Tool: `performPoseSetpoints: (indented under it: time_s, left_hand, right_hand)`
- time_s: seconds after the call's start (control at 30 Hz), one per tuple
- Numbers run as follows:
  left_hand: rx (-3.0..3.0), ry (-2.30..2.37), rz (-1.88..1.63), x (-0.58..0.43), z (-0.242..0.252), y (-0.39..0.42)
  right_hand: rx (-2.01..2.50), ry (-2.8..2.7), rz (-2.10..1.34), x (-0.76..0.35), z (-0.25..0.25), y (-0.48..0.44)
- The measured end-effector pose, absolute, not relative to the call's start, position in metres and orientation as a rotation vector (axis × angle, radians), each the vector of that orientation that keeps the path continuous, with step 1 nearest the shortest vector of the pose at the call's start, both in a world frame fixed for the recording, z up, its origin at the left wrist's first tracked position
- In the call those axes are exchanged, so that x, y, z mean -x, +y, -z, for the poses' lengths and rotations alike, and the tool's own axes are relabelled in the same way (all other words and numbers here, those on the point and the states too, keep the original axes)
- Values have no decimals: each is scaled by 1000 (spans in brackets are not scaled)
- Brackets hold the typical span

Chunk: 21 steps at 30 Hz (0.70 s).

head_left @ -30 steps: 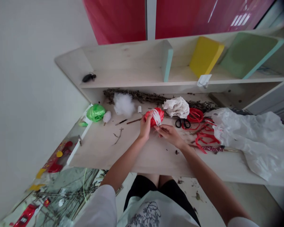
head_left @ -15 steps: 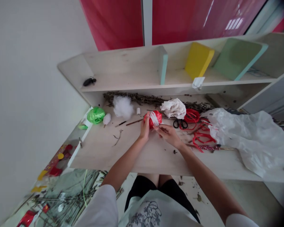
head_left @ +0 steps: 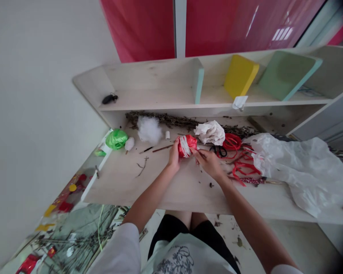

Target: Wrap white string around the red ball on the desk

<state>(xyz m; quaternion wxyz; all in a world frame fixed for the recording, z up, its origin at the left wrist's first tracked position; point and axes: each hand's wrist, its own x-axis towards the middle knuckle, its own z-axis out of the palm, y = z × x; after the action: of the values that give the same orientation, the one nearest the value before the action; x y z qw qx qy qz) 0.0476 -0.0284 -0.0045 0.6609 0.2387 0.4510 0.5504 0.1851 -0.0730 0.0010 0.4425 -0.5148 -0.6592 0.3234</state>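
Note:
A red plastic bundle (head_left: 191, 141) wrapped round with white string (head_left: 184, 146) is held up over the desk. My left hand (head_left: 174, 154) grips it from the left side, fingers closed on it. On its lower right, my right hand (head_left: 207, 161) is closed in a pinch at the edge of the string; what exactly lies between the fingertips is too small to make out. Just behind are black-handled scissors (head_left: 218, 151), partly covered by crumpled white paper (head_left: 210, 132). A thin brown stick (head_left: 162, 148) points toward the bundle from the left.
Along the desk's left lie a green plastic ball (head_left: 116, 139), a small white ball on a stick (head_left: 129, 144) and white stuffing (head_left: 149, 129). Red ribbon (head_left: 246, 167) and a clear plastic bag (head_left: 305, 167) spread over the right. Dry twigs (head_left: 174, 120) line the back below a shelf (head_left: 154, 99).
The bundle has turned a little in my hands, so the white string stands more upright. My right hand has shifted slightly right and down. The view has also moved slightly.

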Motion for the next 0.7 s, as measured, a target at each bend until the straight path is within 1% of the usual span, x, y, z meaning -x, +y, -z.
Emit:
performPoseSetpoints:
  time_s: [0.33, 0.53, 0.6, 0.7]
  left_hand:
    - [-579, 1122, -1340, -33, -5, -26]
    - [-662, 1134, -1530, -34, -2, -27]
    - [-680, 1136, -1613, -35, -2, -27]
    - [-654, 1142, -1724, -33, -5, -27]
  right_hand:
    - [1222, -1740, -687, -185, -4, -74]
    - [1207, -1838, -828, -186, 0, -73]
    - [1181, -1840, -781, -184, 1, -74]
    - [1133, -1856, -587, -182, 3, -74]
